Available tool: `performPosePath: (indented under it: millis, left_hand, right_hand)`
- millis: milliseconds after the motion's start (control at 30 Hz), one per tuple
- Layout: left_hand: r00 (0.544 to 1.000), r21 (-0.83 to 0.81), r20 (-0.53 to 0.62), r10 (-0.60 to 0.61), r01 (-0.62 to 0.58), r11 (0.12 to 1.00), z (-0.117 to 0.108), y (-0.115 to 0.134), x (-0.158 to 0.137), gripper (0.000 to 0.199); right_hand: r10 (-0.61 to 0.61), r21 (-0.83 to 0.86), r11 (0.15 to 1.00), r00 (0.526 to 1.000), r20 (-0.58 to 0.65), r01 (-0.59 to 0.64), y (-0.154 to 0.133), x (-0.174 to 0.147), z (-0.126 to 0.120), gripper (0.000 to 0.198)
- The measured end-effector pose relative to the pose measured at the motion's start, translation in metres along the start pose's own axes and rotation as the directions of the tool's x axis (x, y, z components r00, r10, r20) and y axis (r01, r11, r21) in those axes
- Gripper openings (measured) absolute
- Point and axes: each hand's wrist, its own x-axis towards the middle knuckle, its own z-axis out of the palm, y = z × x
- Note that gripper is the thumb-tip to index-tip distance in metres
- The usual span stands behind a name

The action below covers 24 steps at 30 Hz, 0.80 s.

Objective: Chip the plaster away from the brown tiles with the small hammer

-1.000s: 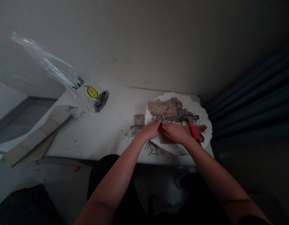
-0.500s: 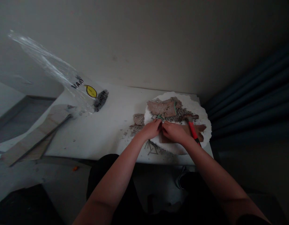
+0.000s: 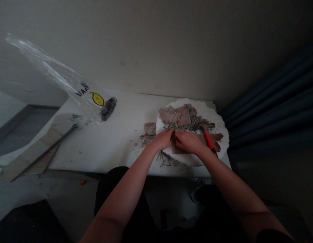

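Dull light falls on a white table point(image 3: 108, 145), its far edge against a grey wall point(image 3: 159, 50). At the near edge, thin rods point(image 3: 164, 158) lie crossed at several angles beside a scatter of grit. Just beyond them, the left hand point(image 3: 166, 137) and right hand point(image 3: 187, 141) meet, fingers curled inward and tips nearly together; whether they grasp something small cannot be told, as the knuckles hide it.

Partly under the right hand lies a brown board point(image 3: 202, 138), flat, its long axis running left to right, its notched end pointing right. Across it, toward that end, rests a hammer point(image 3: 208, 138): the head points far, the red handle slants near and slightly right. Beneath all this spreads a ragged white sheet point(image 3: 223, 125).

Left of the sheet sits a rough chunk point(image 3: 149, 128). Past the fingertips are a green scrap point(image 3: 172, 125), loose rubble point(image 3: 197, 123) and a cracked slab point(image 3: 174, 116), longer left to right. Far left, planks point(image 3: 37, 152) overhang the table, and a clear bag point(image 3: 97, 99) leans leftward. Dark curtains point(image 3: 273, 87) hang at right.
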Motion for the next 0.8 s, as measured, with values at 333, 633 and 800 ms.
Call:
performPosePath:
  millis: [333, 633, 800]
  left_hand:
    - [0.999, -0.030, 0.030, -0.016, 0.017, 0.999, 0.001, -0.001, 0.000, 0.023]
    - [0.998, -0.023, -0.066, -0.004, 0.003, 1.000, -0.005, -0.003, 0.002, 0.026]
    - [0.965, 0.034, -0.225, -0.134, 0.145, 0.989, -0.018, -0.002, 0.002, 0.030]
  right_hand:
    - [-0.009, 0.310, 0.949, 0.989, -0.149, 0.055, -0.003, -0.024, -0.053, 0.007]
    - [-0.236, 0.151, 0.967, 0.943, 0.235, 0.205, -0.071, -0.023, 0.024, 0.019]
    - [-0.092, 0.108, 0.991, 0.988, 0.123, 0.079, -0.062, -0.019, 0.016, 0.020]
